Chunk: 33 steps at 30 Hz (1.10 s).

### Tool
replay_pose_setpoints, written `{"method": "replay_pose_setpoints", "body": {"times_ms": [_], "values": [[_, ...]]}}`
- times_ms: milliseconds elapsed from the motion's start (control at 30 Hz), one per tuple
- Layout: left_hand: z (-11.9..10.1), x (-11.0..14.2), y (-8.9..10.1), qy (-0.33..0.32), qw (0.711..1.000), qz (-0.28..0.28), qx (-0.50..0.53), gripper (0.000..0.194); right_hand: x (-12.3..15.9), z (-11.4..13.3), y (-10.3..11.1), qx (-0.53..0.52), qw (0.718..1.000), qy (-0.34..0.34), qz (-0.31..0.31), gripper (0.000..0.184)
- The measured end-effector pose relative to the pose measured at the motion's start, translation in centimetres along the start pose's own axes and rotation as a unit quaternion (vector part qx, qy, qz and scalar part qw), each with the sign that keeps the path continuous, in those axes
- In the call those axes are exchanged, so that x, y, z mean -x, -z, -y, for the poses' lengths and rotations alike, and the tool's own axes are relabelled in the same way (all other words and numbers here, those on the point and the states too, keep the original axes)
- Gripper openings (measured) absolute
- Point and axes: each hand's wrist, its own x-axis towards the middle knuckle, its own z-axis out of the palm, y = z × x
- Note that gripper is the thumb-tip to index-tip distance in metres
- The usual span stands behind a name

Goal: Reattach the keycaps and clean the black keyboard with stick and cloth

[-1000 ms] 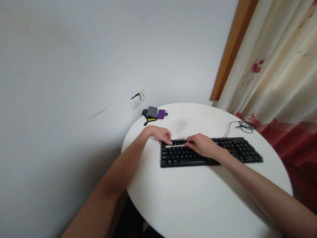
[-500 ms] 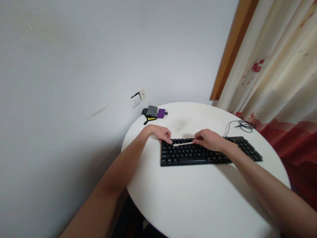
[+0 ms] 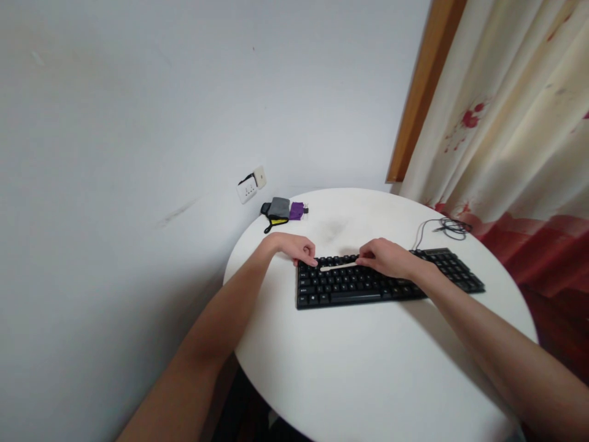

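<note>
A pale wall (image 3: 138, 123) rises behind a round white table (image 3: 359, 362); on the table lies a black keyboard (image 3: 343, 287), the right hand (image 3: 385, 256) over its middle and the left hand (image 3: 297, 247) at its far left corner; a dark cable (image 3: 453, 228) lies loosely coiled behind the keyboard's right end, and a grey bundle (image 3: 278, 208) sits near the wall; smallest is a thin pale stick (image 3: 338, 267), low across the upper key rows (whether its tip touches a key, I cannot tell).

The right fingers are pinched closed on the stick's right end; the left fingers are partly curled, and how firmly they grip the corner, if at all, I cannot tell; a hard sideways push could bend or snap so slender a stick, held only at one end; a loose left hand could let the keyboard slide on the table.
</note>
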Motion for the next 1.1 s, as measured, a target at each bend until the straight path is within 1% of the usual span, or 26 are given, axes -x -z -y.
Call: {"method": "replay_pose_setpoints", "body": {"times_ms": [200, 333, 433, 600, 733, 867, 1000, 1100], "values": [[0.2, -0.1, 0.0, 0.002, 1.000, -0.001, -0.004, 0.056, 0.1, -1.5, 0.5, -0.003, 1.000, -0.018, 0.022, 0.026], [0.3, -0.2, 0.1, -0.007, 1.000, 0.002, -0.008, 0.054, 0.1, -1.5, 0.4, -0.010, 1.000, -0.009, 0.029, 0.027], [0.4, -0.3, 0.1, -0.006, 1.000, 0.004, -0.003, 0.054, 0.2, -1.0, 0.3, 0.007, 1.000, -0.015, 0.013, 0.029], [0.5, -0.2, 0.1, -0.004, 1.000, 0.006, 0.006, 0.054, 0.1, 0.0, 0.0, 0.044, 0.997, -0.054, -0.033, 0.035], [0.3, -0.1, 0.1, -0.005, 1.000, 0.007, 0.000, 0.054, 0.1, 0.6, -0.2, 0.044, 0.997, -0.050, -0.041, 0.035], [0.1, 0.1, 0.1, -0.007, 1.000, 0.004, -0.003, 0.054, 0.2, 0.1, 0.3, 0.034, 0.997, -0.063, -0.019, 0.033], [-0.1, 0.1, 0.1, -0.001, 1.000, 0.003, -0.007, 0.055, 0.4, -1.5, 1.0, 0.015, 0.996, -0.088, 0.019, 0.035], [0.0, 0.1, 0.2, -0.001, 1.000, 0.003, -0.003, 0.055, 0.5, -2.8, 1.3, 0.003, 0.995, -0.094, 0.038, 0.037]]}}
